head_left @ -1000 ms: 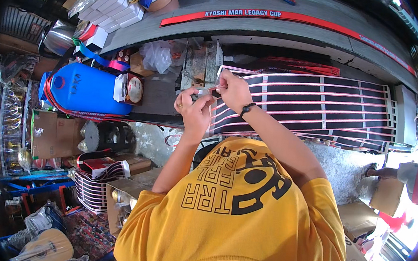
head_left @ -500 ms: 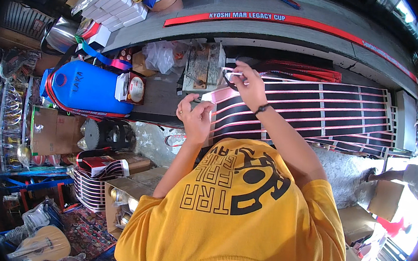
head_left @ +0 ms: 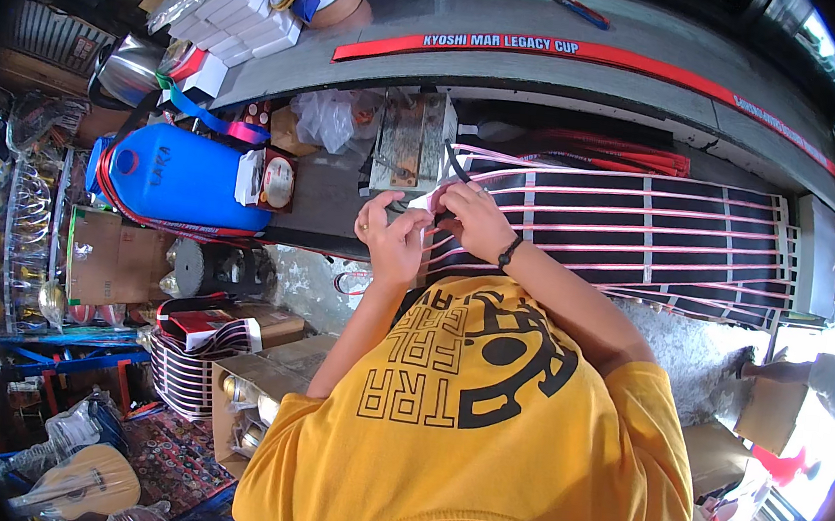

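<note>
My left hand point(head_left: 393, 236) is closed in a pinch at the left end of a striped black sheet, on a pale pinkish corner point(head_left: 425, 201). Close against it, my right hand point(head_left: 476, 222) has its fingers curled in at the same corner; the exact grip of its fingertips is hidden. A thin black strip point(head_left: 453, 160) stands up just beyond the right hand. The black sheet point(head_left: 593, 215) with white and pink stripes lies stretched out to the right over more such sheets. A worn metal block point(head_left: 414, 145) stands just past my hands.
A long red ribbon point(head_left: 519, 45) and pliers point(head_left: 577, 9) lie on the grey shelf behind. Folded red and black straps point(head_left: 609, 150) sit beneath it. On the left are a blue jug point(head_left: 179, 177), a plastic bag point(head_left: 329, 119) and an open carton point(head_left: 271, 372).
My right hand has come down and left from above the sheet to meet the left hand at its corner. The left hand has barely moved. The view has shifted slightly.
</note>
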`<state>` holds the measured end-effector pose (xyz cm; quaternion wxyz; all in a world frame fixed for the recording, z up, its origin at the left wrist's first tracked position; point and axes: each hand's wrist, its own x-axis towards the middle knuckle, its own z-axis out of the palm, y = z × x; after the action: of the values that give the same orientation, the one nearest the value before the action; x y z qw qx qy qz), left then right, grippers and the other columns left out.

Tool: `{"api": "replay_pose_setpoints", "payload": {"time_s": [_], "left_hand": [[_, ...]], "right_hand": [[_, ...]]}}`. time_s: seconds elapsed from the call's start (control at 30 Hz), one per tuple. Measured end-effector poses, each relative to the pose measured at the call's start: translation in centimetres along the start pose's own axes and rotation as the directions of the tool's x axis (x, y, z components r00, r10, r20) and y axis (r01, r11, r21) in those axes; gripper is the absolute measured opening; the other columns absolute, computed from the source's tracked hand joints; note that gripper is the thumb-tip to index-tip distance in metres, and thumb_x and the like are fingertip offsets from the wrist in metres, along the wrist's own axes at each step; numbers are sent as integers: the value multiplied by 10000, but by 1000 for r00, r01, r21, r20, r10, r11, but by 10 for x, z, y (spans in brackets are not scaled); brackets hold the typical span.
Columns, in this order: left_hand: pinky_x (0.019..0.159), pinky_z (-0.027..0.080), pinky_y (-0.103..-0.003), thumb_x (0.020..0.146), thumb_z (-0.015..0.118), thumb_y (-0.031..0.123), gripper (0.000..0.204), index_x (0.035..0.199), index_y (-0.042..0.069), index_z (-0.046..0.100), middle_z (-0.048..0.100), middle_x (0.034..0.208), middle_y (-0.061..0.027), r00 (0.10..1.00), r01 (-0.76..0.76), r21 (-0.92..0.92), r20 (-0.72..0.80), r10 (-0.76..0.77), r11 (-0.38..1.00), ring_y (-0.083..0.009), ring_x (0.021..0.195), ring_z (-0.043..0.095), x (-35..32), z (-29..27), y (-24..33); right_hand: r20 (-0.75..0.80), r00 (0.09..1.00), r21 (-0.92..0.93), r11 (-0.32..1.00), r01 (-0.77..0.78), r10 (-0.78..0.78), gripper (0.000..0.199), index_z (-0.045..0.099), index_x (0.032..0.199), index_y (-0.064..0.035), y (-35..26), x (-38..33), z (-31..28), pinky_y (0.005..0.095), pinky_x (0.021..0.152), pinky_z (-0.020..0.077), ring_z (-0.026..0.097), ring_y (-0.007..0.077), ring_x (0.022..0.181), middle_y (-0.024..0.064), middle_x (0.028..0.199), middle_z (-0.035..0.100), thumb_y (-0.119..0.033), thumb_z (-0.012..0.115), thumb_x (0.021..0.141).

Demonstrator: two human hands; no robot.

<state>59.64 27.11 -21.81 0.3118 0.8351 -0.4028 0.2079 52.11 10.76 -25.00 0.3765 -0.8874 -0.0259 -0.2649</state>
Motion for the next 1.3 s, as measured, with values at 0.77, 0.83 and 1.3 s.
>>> {"api": "replay_pose_setpoints", "payload": {"time_s": [0.77,0.83,1.3], "left_hand": [[880,402,-371,765,727,28,323,1071,128,707,552,1244,-108,975,-138,-313,-211,72,940,-211,1003,549,-6,6,-10],[915,420,-381,770,716,-5,448,1202,80,631,521,1291,-134,964,82,-420,-198,-180,904,-227,1057,541,-9,2,-30],[1164,159,-520,585,922,247,1348,1522,-14,-11,-27,1554,-310,931,360,-266,38,-363,894,-479,1437,98,5,68,-35]], "right_hand": [[0,999,-4,999,-54,54,125,578,892,-56,20,-3,-15,436,755,475,595,343,837,131,840,643,-68,649,790],[-46,992,9,993,-117,117,90,598,864,-44,20,-4,-13,431,771,478,599,336,854,129,850,645,-86,651,804],[-41,937,46,937,-345,347,170,629,888,-33,27,-51,-41,436,748,450,568,358,825,127,813,603,-90,735,768]]}}
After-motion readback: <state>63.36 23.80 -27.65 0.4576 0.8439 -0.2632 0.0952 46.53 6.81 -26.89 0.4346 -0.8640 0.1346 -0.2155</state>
